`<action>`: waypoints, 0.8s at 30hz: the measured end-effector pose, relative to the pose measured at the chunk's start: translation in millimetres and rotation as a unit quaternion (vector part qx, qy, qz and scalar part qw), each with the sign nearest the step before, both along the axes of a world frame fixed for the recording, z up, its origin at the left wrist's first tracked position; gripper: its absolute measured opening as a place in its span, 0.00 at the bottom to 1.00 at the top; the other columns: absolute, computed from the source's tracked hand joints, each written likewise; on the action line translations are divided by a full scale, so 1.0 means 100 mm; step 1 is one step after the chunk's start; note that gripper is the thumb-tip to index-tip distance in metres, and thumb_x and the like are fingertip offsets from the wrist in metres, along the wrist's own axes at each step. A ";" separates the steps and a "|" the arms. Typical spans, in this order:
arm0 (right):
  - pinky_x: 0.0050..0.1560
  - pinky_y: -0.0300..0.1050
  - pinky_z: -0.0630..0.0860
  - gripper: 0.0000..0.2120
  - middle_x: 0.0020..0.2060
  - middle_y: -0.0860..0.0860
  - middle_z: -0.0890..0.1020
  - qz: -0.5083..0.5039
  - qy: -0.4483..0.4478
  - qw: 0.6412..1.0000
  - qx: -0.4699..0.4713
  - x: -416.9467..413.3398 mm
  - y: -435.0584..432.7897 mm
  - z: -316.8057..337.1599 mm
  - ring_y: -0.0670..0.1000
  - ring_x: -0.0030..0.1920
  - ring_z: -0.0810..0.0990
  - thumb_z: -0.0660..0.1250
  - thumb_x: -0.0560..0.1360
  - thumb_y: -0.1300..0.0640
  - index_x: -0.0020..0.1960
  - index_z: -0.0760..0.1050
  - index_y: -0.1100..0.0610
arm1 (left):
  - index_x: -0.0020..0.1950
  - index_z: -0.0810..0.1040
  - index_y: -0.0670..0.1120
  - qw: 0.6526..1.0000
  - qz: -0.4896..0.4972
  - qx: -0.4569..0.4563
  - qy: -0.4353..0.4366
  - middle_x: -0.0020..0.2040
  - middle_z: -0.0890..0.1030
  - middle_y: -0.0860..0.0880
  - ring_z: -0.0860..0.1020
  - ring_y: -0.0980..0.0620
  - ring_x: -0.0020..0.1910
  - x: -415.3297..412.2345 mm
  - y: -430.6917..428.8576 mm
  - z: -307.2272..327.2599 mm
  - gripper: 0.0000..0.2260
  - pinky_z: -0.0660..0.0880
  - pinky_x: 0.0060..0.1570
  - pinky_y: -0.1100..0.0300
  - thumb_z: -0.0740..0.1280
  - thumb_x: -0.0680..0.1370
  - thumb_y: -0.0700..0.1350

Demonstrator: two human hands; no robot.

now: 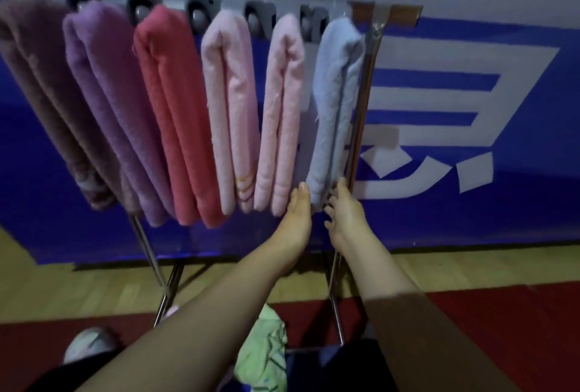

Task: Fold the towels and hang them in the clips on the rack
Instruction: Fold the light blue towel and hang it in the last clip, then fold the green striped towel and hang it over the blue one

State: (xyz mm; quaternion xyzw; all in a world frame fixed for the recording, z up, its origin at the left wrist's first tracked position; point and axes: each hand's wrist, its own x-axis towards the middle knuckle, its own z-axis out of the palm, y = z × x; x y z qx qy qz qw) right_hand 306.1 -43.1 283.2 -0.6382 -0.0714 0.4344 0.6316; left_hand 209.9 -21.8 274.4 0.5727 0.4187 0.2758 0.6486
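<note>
Hung folded in the grey clips (201, 14) of the silver metal rack (361, 109), rightmost of six in a row: the light-blue terry towel (335, 102). Flanked at its lower end by both hands. Left hand (298, 215) flat against the left side, fingers straight and together. Right hand (343, 212) at the right side, fingers spread (too blurred to tell whether pinching or only touching). Low in view, between the forearms, a crumpled pale-green cloth (266, 351).

A rack (359, 115) full of towels (175, 115)
Six folded towels hang side by side from the clips (201, 14) on the metal rack, which stands on the floor (94, 281). A green cloth (263, 351) sits low by its legs.
</note>
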 end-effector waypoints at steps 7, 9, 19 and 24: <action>0.75 0.54 0.55 0.30 0.77 0.53 0.65 0.078 0.054 0.992 -0.078 -0.51 -0.20 -1.31 0.56 0.77 0.61 0.51 0.83 0.39 0.79 0.59 0.54 | 0.80 0.60 0.49 0.987 -0.030 -0.112 0.108 0.78 0.64 0.48 0.63 0.47 0.77 -0.45 -0.10 -0.95 0.29 0.60 0.72 0.49 0.46 0.84 0.63; 0.74 0.54 0.57 0.30 0.77 0.54 0.65 0.088 0.063 0.989 -0.101 -0.59 -0.19 -1.52 0.56 0.77 0.61 0.52 0.83 0.40 0.79 0.59 0.55 | 0.80 0.61 0.51 0.983 -0.036 -0.124 0.129 0.78 0.65 0.48 0.64 0.47 0.76 -0.54 -0.04 -1.20 0.31 0.61 0.72 0.45 0.46 0.82 0.66; 0.67 0.56 0.71 0.23 0.63 0.57 0.79 0.118 0.081 0.957 -0.250 -1.14 0.03 -2.53 0.61 0.66 0.76 0.52 0.85 0.47 0.72 0.69 0.60 | 0.77 0.67 0.49 0.946 0.007 -0.256 0.198 0.74 0.71 0.46 0.70 0.43 0.71 -1.23 0.23 -2.48 0.42 0.65 0.72 0.43 0.52 0.72 0.75; 0.58 0.50 0.75 0.18 0.60 0.57 0.80 0.132 0.089 0.933 -0.322 -1.36 0.16 -3.14 0.59 0.60 0.79 0.57 0.83 0.50 0.65 0.74 0.61 | 0.78 0.63 0.44 0.928 0.014 -0.306 0.211 0.78 0.62 0.38 0.63 0.35 0.76 -1.45 0.27 -3.07 0.35 0.58 0.75 0.40 0.55 0.79 0.66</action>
